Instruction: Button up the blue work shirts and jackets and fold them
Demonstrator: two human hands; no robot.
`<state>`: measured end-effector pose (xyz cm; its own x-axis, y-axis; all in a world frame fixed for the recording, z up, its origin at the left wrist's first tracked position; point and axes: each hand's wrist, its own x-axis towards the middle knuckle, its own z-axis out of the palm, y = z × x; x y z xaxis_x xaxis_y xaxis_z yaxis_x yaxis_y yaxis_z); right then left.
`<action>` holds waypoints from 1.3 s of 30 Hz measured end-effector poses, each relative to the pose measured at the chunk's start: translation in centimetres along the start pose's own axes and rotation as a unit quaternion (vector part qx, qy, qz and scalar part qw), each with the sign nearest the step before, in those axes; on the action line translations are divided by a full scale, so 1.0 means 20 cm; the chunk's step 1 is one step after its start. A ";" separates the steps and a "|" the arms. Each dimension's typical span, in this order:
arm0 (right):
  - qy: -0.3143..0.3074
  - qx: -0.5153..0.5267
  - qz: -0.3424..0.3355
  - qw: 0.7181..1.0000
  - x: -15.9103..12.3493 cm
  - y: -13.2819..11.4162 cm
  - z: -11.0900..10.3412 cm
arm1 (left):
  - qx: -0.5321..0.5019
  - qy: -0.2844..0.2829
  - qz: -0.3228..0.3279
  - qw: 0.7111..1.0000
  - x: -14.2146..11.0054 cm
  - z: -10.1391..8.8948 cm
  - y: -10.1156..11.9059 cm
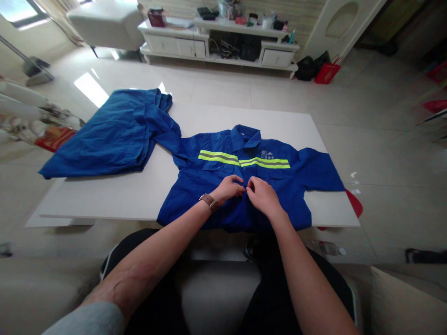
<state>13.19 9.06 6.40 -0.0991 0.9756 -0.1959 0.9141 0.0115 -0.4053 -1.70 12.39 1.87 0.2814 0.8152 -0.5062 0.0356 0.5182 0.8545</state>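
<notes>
A blue work jacket [216,181] lies front up on the white table, collar away from me, its lower edge over the near table edge. A yellow-green reflective stripe [265,163] crosses its chest. Over the front placket, my left hand [228,187] pinches the cloth, a brown-strapped watch [208,201] on its wrist. My right hand [261,194] is closed on the placket just beside it, fingertips nearly meeting the left ones. Whether a button sits between the fingers is too small to see. The jacket's sleeves spread out to both sides.
Folded blue cloth [111,135] covers the left part of the white table [286,123], touching one jacket sleeve. Beyond the floor stands a low white cabinet [185,46] with clutter on top. A red bag [327,72] and a grey ottoman [108,23] are also there.
</notes>
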 end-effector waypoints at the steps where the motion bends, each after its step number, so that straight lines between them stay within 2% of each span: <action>1: 0.001 0.001 -0.001 1.000 0.00 0.00 0.00 | 0.005 0.003 -0.001 1.000 0.00 0.00 0.00; 17: -0.013 0.006 0.024 1.000 0.00 0.00 -0.01 | 0.005 -0.022 0.064 0.998 -0.02 0.00 0.01; 21: -0.026 -0.005 0.015 1.000 0.00 0.01 -0.01 | 0.056 -0.021 0.106 0.993 0.00 -0.01 -0.01; 26: -0.017 -0.018 0.011 1.000 0.00 0.01 -0.01 | 0.150 -0.011 0.182 0.972 0.01 -0.03 -0.03; 39: 0.017 0.013 0.031 0.999 0.01 0.02 0.01 | 0.219 0.004 0.246 0.944 -0.01 -0.01 -0.02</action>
<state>13.45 9.28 5.97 -0.0295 0.9813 -0.1902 0.9079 -0.0533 -0.4158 -2.02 12.10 1.49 0.3603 0.9322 -0.0340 0.2949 -0.0793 0.9522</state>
